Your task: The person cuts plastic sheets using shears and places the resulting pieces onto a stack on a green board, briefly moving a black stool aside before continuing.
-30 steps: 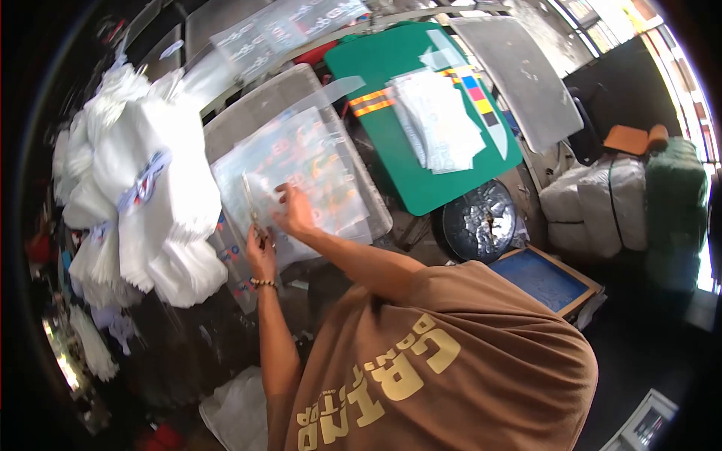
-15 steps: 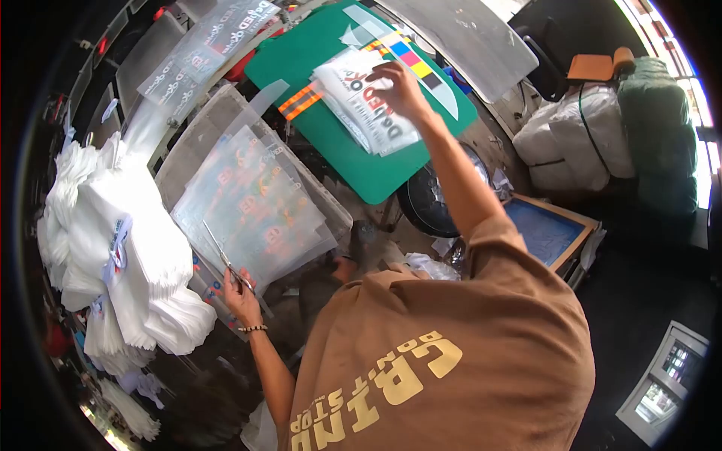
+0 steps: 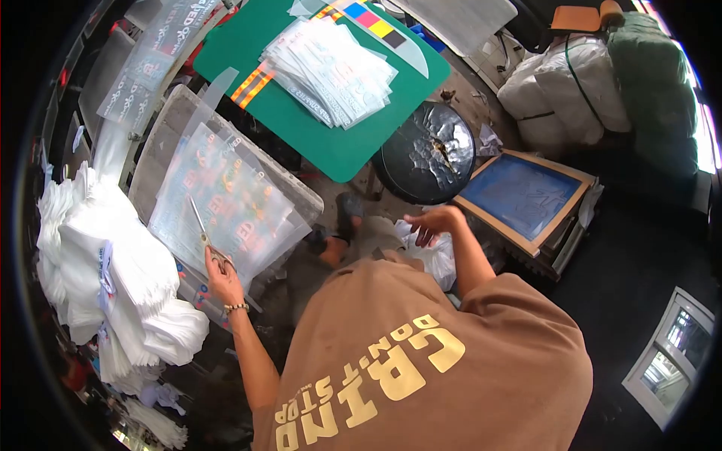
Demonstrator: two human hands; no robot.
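Observation:
My left hand [image 3: 225, 282] grips a pair of scissors [image 3: 198, 219] by the handles, blades pointing up over a stack of printed clear plastic sheets [image 3: 233, 207]. My right hand [image 3: 436, 223] holds nothing; its fingers are apart and loosely bent, above a white plastic bag [image 3: 435, 259] by my lap. Ahead, a fanned pile of printed translucent bags [image 3: 331, 69] lies on a green board [image 3: 342, 158]. An orange-striped strip [image 3: 253, 88] and a colour-patch strip [image 3: 376, 28] lie beside the pile.
Bundled white bags [image 3: 143, 278] hang at the left. A black round stool [image 3: 426, 150] stands right of the board, near a wood-framed blue screen [image 3: 526, 197]. Strapped white bales [image 3: 564, 90] sit farther back. The sheets rest on a grey tabletop [image 3: 154, 143].
My right hand has left the bag pile on the green board and come back toward my lap. The pile's top print looks paler now. The scissors stay in my left hand.

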